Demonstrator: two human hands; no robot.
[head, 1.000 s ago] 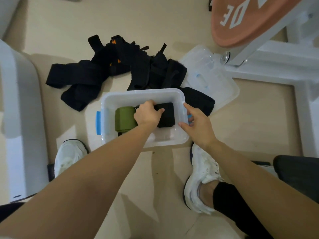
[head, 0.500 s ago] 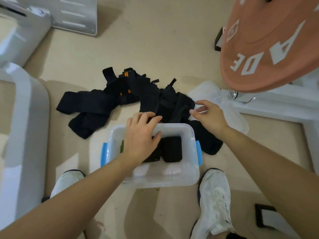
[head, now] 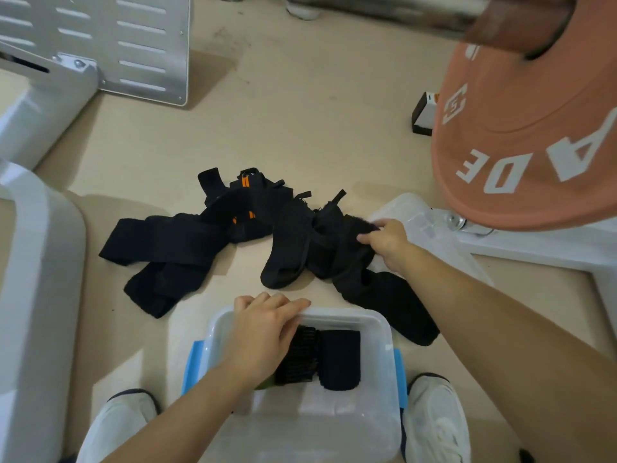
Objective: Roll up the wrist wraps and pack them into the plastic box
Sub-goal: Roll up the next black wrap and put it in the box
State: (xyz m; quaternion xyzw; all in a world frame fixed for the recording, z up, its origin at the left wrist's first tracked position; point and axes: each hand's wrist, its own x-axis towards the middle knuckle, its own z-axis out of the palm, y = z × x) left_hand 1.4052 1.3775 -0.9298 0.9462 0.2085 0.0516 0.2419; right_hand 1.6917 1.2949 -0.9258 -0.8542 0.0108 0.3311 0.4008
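wrist wraps (head: 339,359): two black rolls in the plastic box (head: 384,332), a tangled heap (head: 187,235) on the floor (head: 300,128). left hand (head: 263,332) lies flat on its rim, fingers together; right hand (head: 387,243) pinches the heap.

Under left hand (head: 263,332): green roll (head: 266,384), only sliver shows at wrist. Fingertips of right hand (head: 384,243) lost in black wraps (head: 290,235) it pinches. Beyond right hand: lid (head: 420,218) half covered by wraps, forearm; plate (head: 534,145) cut by edge, lettering partial; bar (head: 400,11) blurred. Near wrists: shoes (head: 437,426) cut at bottom.
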